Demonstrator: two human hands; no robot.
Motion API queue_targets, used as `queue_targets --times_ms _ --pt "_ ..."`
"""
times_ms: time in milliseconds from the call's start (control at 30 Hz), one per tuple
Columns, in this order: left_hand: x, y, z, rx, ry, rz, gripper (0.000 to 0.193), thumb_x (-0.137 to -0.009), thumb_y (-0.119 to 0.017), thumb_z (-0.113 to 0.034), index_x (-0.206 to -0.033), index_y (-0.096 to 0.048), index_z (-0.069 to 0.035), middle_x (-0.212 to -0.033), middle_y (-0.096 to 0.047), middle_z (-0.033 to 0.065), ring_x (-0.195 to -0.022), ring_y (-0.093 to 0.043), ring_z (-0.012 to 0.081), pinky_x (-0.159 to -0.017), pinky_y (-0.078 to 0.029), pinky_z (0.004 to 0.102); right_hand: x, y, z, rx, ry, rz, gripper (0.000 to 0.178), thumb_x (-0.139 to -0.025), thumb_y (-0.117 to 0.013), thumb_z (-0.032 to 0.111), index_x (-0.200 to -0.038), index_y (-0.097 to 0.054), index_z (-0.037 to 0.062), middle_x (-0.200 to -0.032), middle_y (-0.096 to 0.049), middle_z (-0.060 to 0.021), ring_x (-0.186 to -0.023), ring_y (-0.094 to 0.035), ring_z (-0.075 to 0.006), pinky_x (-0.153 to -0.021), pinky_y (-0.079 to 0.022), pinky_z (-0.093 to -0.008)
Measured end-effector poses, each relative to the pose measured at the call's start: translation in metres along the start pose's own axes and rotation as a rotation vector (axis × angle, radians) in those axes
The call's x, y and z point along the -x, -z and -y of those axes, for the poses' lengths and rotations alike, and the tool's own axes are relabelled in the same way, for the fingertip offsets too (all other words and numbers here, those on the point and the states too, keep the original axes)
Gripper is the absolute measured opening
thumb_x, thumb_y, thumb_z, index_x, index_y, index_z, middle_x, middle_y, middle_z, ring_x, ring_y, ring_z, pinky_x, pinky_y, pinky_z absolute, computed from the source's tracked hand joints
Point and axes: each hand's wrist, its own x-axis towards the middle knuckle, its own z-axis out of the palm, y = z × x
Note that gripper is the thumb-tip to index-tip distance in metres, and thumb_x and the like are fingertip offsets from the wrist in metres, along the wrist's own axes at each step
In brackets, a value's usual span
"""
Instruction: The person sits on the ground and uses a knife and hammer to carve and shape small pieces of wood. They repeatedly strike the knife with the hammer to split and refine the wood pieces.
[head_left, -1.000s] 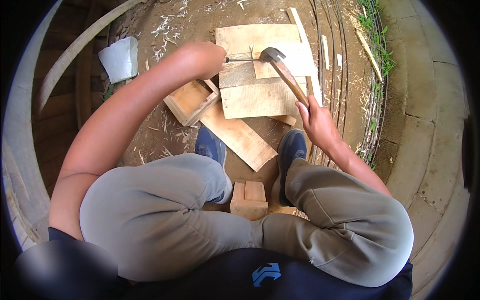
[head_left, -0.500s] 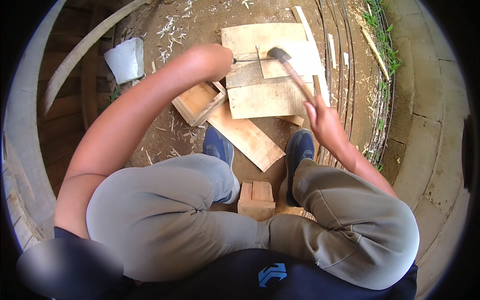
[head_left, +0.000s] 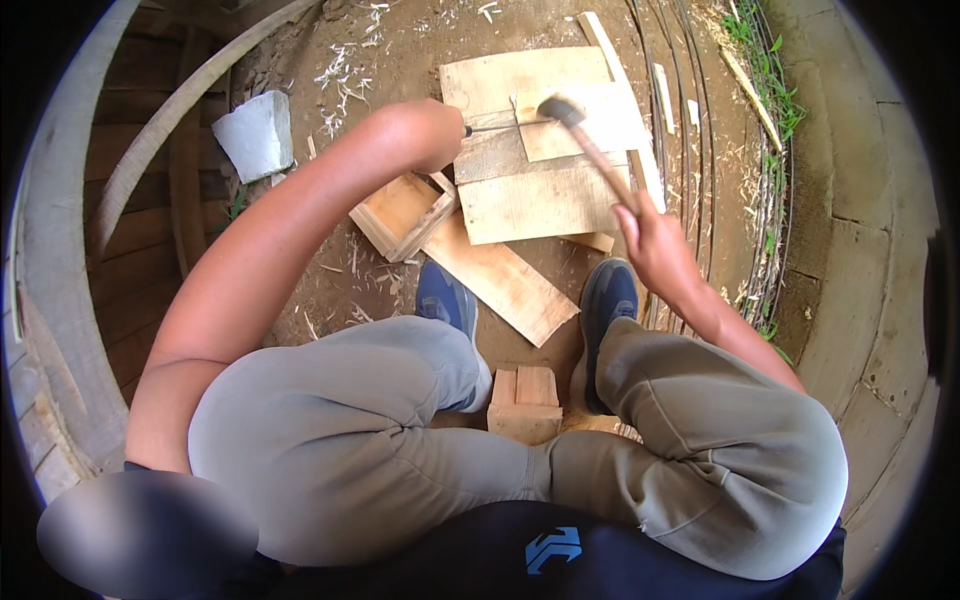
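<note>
Taking the middle of the view as the clock's centre and twelve as straight ahead, the left hand (head_left: pixel 435 130), just before twelve, looks closed on a thin metal tool (head_left: pixel 495 128), though most of its fingers are hidden. The tool points right, across a small thin board (head_left: pixel 545 147) lying on wide boards (head_left: pixel 530 212) at one o'clock. Its far end runs up to the head of a hammer (head_left: pixel 590 150); whether they touch, I cannot tell. The right hand (head_left: pixel 660 250), between two and three, is wrapped round the lower handle. The hands are well apart.

The step in hand looks like hammer work against the tool. The next move seems to call for a steady left grip, the tool lined up and the fingers clear of the head.

The surface is bare brown dirt (head_left: pixel 400 35) with pale shavings (head_left: pixel 345 85) at eleven. From the left, a curved pole (head_left: pixel 150 125) and a whitish stone (head_left: pixel 255 138) sit at ten, an open wooden box (head_left: pixel 375 232) at eleven, a loose plank (head_left: pixel 510 287) near the centre, and a wood block (head_left: pixel 525 420) at five between the shoes (head_left: pixel 607 300). Dark rods (head_left: pixel 688 130) and grass (head_left: pixel 775 100) run along two; grey paving (head_left: pixel 850 270) fills three.
</note>
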Motion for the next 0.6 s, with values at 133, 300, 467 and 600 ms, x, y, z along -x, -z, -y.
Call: queue_targets --times_ms 133,300,467,600 --pt "-0.001 0.003 0.0 -0.006 -0.013 -0.002 0.039 -0.103 -0.053 -0.029 -0.12 -0.066 0.003 -0.113 -0.072 0.0253 -0.107 -0.069 0.0403 -0.095 -0.054 0.0499 -0.009 0.007 0.002 0.032 -0.009 0.004 0.03 -0.105 -0.058 0.027 -0.099 -0.049 -0.001 -0.064 -0.061 -0.0295 -0.061 -0.063 -0.0508 -0.054 -0.048 -0.0556" --pt "0.0 0.006 -0.006 -0.014 0.016 0.018 0.039 -0.104 -0.053 -0.029 -0.12 -0.067 0.004 -0.114 -0.072 0.026 -0.108 -0.069 0.0408 -0.094 -0.054 0.0498 -0.002 0.003 -0.013 0.05 0.017 0.023 0.028 -0.105 -0.057 0.027 -0.102 -0.05 -0.0003 -0.065 -0.062 -0.029 -0.062 -0.064 -0.0505 -0.054 -0.048 -0.0558" --pt "-0.004 0.008 -0.002 0.005 0.037 0.038 0.039 -0.104 -0.053 -0.028 -0.119 -0.066 0.006 -0.114 -0.072 0.0268 -0.107 -0.069 0.0413 -0.094 -0.054 0.0496 0.001 0.005 0.001 -0.068 -0.058 0.01 0.028 -0.105 -0.058 0.027 -0.105 -0.05 0.0004 -0.068 -0.063 -0.0305 -0.067 -0.066 -0.0508 -0.059 -0.049 -0.0584" --pt "-0.003 0.01 -0.005 -0.021 0.02 0.038 0.039 -0.104 -0.053 -0.027 -0.119 -0.066 0.006 -0.113 -0.071 0.0274 -0.106 -0.07 0.0405 -0.093 -0.054 0.0495 -0.005 0.001 -0.003 -0.032 -0.041 0.061 0.026 -0.105 -0.058 0.025 -0.107 -0.052 0.0007 -0.071 -0.064 -0.0303 -0.069 -0.066 -0.0503 -0.058 -0.049 -0.0565"
